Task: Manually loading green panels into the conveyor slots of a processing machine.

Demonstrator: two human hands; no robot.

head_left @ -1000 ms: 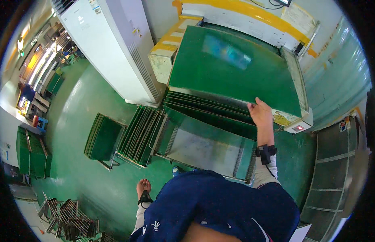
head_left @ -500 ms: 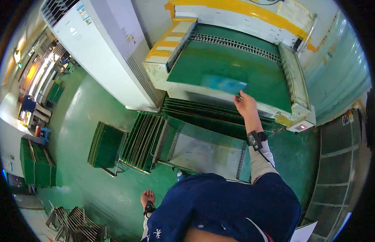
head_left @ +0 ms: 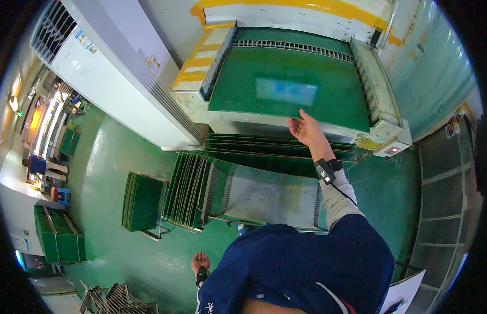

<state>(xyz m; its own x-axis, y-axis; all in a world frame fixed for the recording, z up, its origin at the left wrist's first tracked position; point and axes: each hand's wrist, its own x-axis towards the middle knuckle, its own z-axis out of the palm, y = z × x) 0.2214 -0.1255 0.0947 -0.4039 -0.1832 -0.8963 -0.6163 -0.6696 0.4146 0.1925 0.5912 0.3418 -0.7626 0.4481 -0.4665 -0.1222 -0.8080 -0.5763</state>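
My right hand (head_left: 306,129) reaches forward to the near edge of a large flat green panel (head_left: 243,78). Its thumb and fingertips are closed on that edge, close to the middle. The panel lies on a roller conveyor bed (head_left: 382,102), with a bluish reflection on its glossy top. My left hand (head_left: 200,262) hangs low at my left side, fingers loosely curled and bunched, with nothing visible in them. Below the conveyor, several green panels (head_left: 264,157) stand on edge. A rack with upright panels (head_left: 188,188) is left of a toothed-sided rack with a grey sheet (head_left: 272,196).
A tall white cabinet-like unit (head_left: 128,73) stands left of the conveyor. On the green floor are another panel stack (head_left: 141,201), a further stack (head_left: 57,235) and metal racks (head_left: 118,301). A grey framed panel (head_left: 445,199) stands at right. Another person (head_left: 42,166) is far left.
The view has shifted, so the conveyor appears a little further left and higher. My right hand stays at the panel's near edge. My left hand still hangs at my side.
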